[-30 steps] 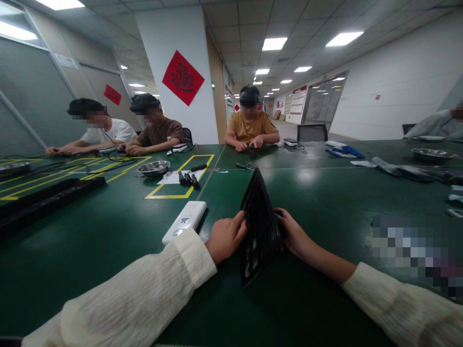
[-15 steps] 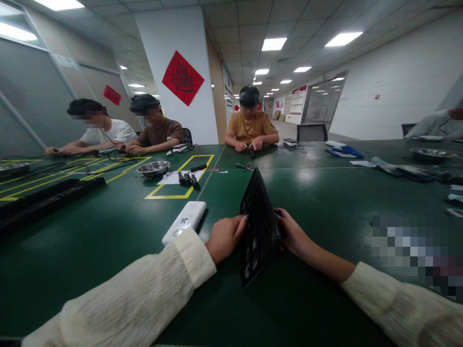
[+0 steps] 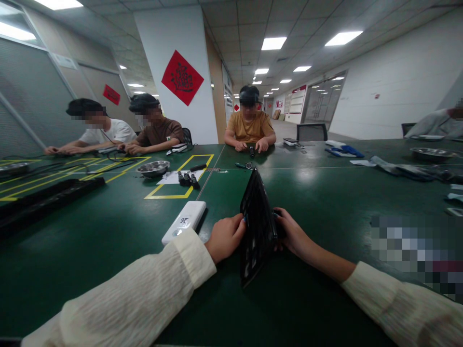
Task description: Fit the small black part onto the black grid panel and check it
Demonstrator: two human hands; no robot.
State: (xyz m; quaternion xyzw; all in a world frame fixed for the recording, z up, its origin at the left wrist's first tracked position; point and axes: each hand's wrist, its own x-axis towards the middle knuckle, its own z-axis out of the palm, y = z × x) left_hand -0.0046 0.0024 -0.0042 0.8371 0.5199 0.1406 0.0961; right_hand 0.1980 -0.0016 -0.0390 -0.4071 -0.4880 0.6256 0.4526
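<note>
A thin, flat black panel (image 3: pixel 255 231) stands on edge in front of me, its left face marked with several lighter shapes or openings. My left hand (image 3: pixel 226 236) is closed at that face, thumb and fingers pinching something small and bluish against it; what it is I cannot make out. From the other side my right hand (image 3: pixel 289 233) grips the panel, thumb near its edge and most fingers hidden behind it. Just beyond my left wrist lies a white power bank (image 3: pixel 186 221) marked 26.
On the green table (image 3: pixel 318 202) ahead are a metal bowl (image 3: pixel 154 168), several black parts (image 3: pixel 188 180) on white paper and green-handled pliers (image 3: pixel 244 166). A long black tray (image 3: pixel 47 202) lies left. Gloves (image 3: pixel 343 149) lie at right. Several people sit around the table.
The panel has turned slightly in my hands, its right edge shifting a little left. My left hand has moved marginally at its face; the grip looks the same.
</note>
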